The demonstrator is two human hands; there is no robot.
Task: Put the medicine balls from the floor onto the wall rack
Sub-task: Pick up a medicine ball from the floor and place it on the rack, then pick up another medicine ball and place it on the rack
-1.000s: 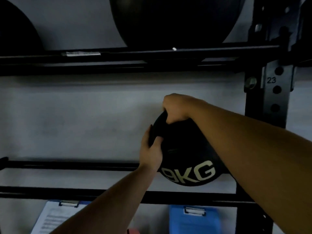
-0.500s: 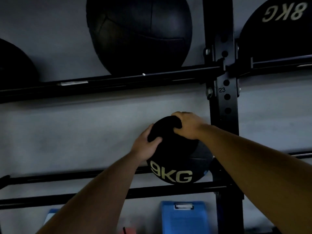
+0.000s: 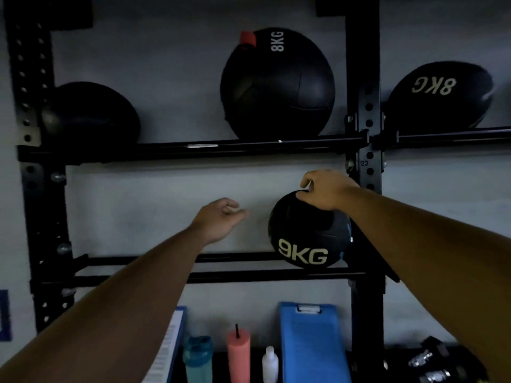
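Letting go is what has just happened on the left side: half a second ago both hands were cupped over the top of the 9 kg medicine ball (image 3: pixel 307 236), and now the left hand (image 3: pixel 221 218) has come off it and hangs in front of the wall, well clear of the ball, with its fingers loosely curled and holding nothing. The right hand (image 3: pixel 326 190) is the only one still on the ball. It lies over the crown, fingers bent down on the upper surface; whether they grip or merely rest there I cannot tell in this dim light, though it looks more like a steadying touch than a hold.

The ball itself sits on the two lower rails (image 3: pixel 235 268) of the wall rack (image 3: pixel 362 64), at the right end of that tier and hard up against the upright post, its "9KG" lettering facing outward. It appears to carry its own weight on the rails, so the placing of this ball seems as good as done; what remains is probably for the right hand to lift away and for the ball to prove that it will not roll.

On the tier above rest three more balls: one on the left (image 3: pixel 91 111), an 8 kg ball (image 3: pixel 278 87) in the middle, and another 8 kg ball (image 3: pixel 442 95) beyond the post. The floor is out of view, so how many are left cannot be judged.
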